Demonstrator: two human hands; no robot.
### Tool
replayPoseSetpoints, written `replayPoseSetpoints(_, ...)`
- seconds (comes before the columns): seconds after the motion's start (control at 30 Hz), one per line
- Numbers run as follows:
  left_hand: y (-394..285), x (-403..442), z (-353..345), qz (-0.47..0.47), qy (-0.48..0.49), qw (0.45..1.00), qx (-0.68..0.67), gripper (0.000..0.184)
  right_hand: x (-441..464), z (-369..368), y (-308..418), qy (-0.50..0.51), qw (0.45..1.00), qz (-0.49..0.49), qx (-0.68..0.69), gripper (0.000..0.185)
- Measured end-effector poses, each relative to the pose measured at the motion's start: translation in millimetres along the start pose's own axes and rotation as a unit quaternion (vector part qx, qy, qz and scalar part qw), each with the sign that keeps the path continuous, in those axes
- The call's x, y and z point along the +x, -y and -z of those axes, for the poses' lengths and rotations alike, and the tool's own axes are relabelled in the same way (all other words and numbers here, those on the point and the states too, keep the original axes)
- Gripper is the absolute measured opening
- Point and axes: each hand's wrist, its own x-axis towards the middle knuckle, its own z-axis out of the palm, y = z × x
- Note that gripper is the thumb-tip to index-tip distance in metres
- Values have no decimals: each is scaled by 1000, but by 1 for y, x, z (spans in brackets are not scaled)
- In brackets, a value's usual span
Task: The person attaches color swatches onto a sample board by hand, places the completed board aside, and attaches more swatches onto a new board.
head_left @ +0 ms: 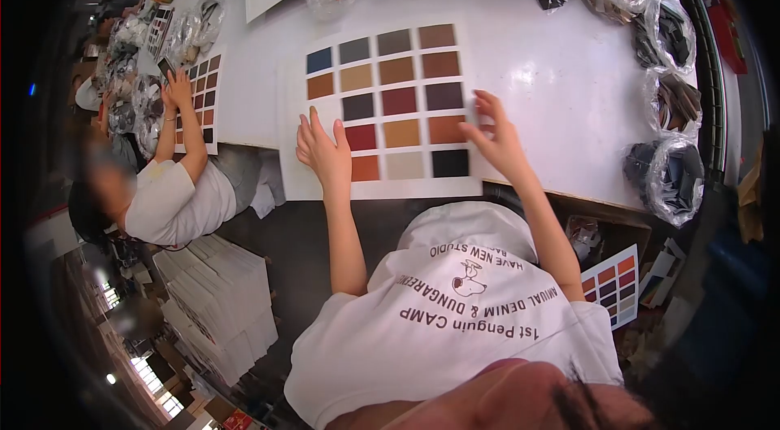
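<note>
The 2 hands are apart: the left hand (327, 160) spreads open over the left side of the swatch card (398, 100) on the white table (561, 97); the right hand (500, 141), fingers parted, perhaps touches its right edge.

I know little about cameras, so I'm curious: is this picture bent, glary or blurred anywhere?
Head view: black corners and a bowed outer scene, probably from a very wide lens; head view: pale glare on the tabletop, washed-out windows at lower left; head view: a co-worker's head blurred, the colours on the swatch card distinct.
</note>
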Motion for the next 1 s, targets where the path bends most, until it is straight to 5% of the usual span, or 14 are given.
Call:
replayPoseSetpoints(0.13, -44, -15, 5, -95, 12, 991, -94, 48, 23, -84, 14, 162, 974, -12, 161, 58)
replayPoseSetpoints(0.3, -77, -4, -8, -136, 99, 933, -319, 47, 48, -50, 12, 57, 991, 121, -33, 35)
replayPoseSetpoints(0.33, -82, 8, -12, -120, 131, 906, -384, 46, 44, -30, 15, 47, 994, 84, -50, 30)
replayPoseSetpoints(0.4, -90, 55, -26, -4, 195, 801, -565, 45, 34, 2, 3, 5, 992, 71, -104, 25)
replayPoseSetpoints(0.47, -90, 125, -39, 121, 170, 636, -743, 44, 16, 19, -13, -35, 989, 83, -115, 24)
replayPoseSetpoints(0.57, -68, 249, -80, 239, 14, 463, -853, 46, -10, 26, -15, -60, 982, 127, -128, 22)
replayPoseSetpoints(0.63, -47, 318, -110, 304, -15, 447, -841, 44, -15, 28, -20, -61, 938, 230, -253, 20)
replayPoseSetpoints(0.73, -11, 379, -148, 382, 46, 384, -839, 41, -11, 26, -13, -81, 943, 201, -250, 17)
replayPoseSetpoints(0.83, 31, 429, -163, 356, 138, 450, -807, 31, -12, 28, -18, -69, 952, 188, -230, 17)
replayPoseSetpoints(1.0, -22, 434, -62, 249, 217, 575, -749, 16, -12, 30, -19, -64, 952, 189, -233, 18)
